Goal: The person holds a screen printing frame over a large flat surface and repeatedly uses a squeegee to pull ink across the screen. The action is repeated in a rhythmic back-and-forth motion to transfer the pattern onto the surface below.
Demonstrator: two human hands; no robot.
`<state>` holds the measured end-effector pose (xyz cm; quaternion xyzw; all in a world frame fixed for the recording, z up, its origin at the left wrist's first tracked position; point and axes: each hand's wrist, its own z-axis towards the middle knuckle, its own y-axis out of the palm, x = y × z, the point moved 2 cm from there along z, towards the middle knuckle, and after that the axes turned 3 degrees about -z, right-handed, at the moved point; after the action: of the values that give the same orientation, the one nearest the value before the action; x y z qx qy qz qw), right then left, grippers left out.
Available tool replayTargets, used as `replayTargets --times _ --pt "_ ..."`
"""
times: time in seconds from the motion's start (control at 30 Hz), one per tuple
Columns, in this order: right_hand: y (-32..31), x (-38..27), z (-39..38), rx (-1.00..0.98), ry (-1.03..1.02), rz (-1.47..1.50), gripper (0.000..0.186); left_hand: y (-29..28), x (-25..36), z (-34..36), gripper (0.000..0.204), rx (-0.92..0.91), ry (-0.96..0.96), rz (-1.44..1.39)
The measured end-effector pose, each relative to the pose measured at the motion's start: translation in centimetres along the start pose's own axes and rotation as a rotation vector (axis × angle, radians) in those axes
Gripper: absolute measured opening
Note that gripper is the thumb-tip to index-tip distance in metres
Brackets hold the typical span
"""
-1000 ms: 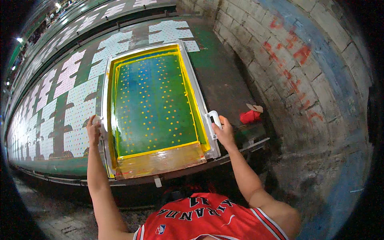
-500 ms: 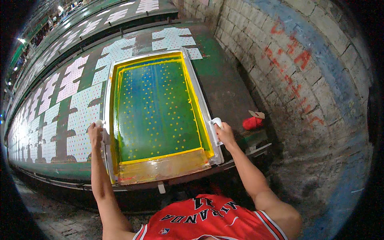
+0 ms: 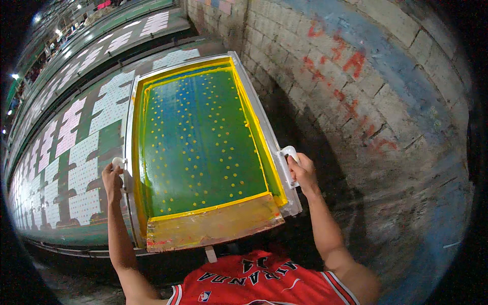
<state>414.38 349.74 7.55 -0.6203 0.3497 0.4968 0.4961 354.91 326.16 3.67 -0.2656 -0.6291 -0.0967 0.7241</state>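
Observation:
I hold a large printing screen (image 3: 198,147) with a pale metal frame, yellow border and green-blue mesh dotted with small yellow spots. It is lifted and tilted, its near end toward my chest. My left hand (image 3: 113,178) grips a white handle on the frame's left side. On the right side my right hand (image 3: 301,173) is closed around a matching white handle. A yellowish taped strip (image 3: 213,229) runs along the screen's near end.
A long green printing table (image 3: 76,152) with several white dotted fabric pieces stretches away at the left. A painted brick wall (image 3: 366,101) with blue and red marks stands close on the right. More tables and lights lie far at the upper left.
The screen has come up off the table toward me and shifted right, now covering the table edge and the red object seen earlier. Both hands kept their grip on the handles.

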Motion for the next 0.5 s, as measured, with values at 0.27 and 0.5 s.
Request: replayTargets --times 0.27,0.5 --pt "0.6 -0.4 -2.2 0.179 0.045 -0.051 0.034 2.8 -3.2 1.5 0.028 -0.129 -0.016 -0.123" --pt "0.0 -2.5 -3.2 0.17 0.02 -0.085 0.037 4.6 -4.5 0.9 0.031 -0.207 -0.111 -0.229"
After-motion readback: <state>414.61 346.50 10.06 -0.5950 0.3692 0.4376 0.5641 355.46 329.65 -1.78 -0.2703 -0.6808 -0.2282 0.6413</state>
